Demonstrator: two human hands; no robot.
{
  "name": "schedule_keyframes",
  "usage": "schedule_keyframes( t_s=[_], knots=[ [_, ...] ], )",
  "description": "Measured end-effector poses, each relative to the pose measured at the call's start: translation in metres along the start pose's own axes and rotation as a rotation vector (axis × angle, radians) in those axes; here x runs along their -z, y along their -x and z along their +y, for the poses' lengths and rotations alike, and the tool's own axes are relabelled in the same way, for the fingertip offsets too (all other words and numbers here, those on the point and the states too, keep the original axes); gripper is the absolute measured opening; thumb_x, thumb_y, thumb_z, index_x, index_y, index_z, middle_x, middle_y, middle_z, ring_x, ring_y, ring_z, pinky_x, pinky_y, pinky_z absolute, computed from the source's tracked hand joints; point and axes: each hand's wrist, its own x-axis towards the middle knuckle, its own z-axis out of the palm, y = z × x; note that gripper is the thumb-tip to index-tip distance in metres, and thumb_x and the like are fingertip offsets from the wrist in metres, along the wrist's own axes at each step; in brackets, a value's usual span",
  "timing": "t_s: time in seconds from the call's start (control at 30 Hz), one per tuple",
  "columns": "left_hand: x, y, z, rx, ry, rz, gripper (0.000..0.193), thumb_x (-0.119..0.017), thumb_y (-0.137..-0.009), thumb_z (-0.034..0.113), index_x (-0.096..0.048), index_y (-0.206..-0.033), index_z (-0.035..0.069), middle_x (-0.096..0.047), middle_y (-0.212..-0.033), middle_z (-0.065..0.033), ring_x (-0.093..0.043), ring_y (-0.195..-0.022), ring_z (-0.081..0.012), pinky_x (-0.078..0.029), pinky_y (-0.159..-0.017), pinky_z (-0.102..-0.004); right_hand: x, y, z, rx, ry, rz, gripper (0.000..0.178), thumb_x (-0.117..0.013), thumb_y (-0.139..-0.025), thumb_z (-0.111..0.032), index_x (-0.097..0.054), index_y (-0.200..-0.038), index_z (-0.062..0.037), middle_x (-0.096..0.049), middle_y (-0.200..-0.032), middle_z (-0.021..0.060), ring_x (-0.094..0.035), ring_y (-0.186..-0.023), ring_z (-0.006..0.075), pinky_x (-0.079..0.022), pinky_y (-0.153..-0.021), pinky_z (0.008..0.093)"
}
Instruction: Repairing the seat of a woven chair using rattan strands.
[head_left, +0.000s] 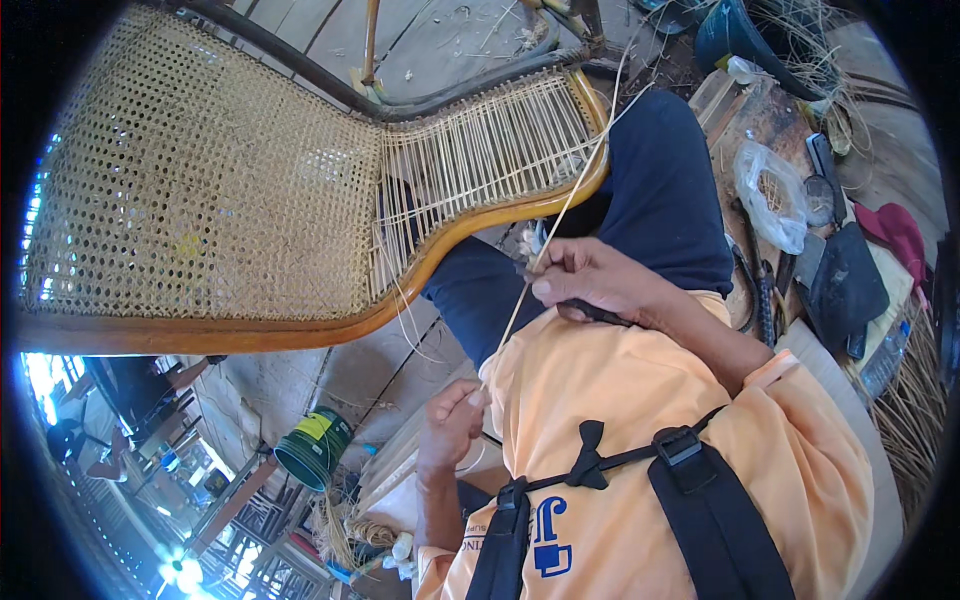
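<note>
A long pale cane strand (573, 200) runs from the upper middle down across my lap. My left hand (455, 425) is closed, pinching its lower end beside my shirt. Higher up, my right hand (595, 278) grips the same strand between thumb and fingers. In that hand there is also a dark-handled tool (597, 313), perhaps a knife; its tip is hard to make out. In front of me lies a wooden-framed chair (440, 240). Fine cane mesh (220, 180) covers its large panel, while the smaller panel (480, 145) has mostly parallel strands and loose ends.
To the right, a wooden board (740, 130) bears a clear plastic bag (770, 195), with dark hand tools (765, 300) nearby. A dark bucket (745, 45) with cane strips stands at the upper right. A green bucket (313, 447) sits at lower left. Another person (140, 385) is beyond it.
</note>
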Motion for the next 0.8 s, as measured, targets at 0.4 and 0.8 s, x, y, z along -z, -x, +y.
schedule_keyframes(
  t_s=[0.4,0.8],
  knots=[
    [0.098,0.063,-0.038,0.188,0.236,-0.025,0.018,-0.053,-0.085,0.015,-0.058,-0.086,-0.002,-0.045,-0.056,0.0005,-0.036,-0.044,-0.0039,-0.027,-0.041,-0.0194,0.032,-0.008,-0.017,0.110,0.060,0.075,0.018,-0.063,-0.082,-0.017,-0.054,-0.089,-0.0024,-0.051,-0.068,0.0020,-0.046,-0.048,0.0075,-0.035,-0.041,0.0193],
    [-0.072,-0.086,0.042,-0.500,-0.542,0.049,0.030,-0.053,-0.088,0.020,-0.053,-0.108,-0.002,-0.058,-0.097,-0.0123,-0.055,-0.089,-0.0202,-0.043,-0.081,-0.0295,0.015,-0.002,-0.014,0.121,0.147,0.097,0.018,-0.061,-0.085,-0.019,-0.053,-0.089,-0.0041,-0.051,-0.070,0.0016,-0.045,-0.049,0.0071,-0.035,-0.043,0.0190]
  ],
)
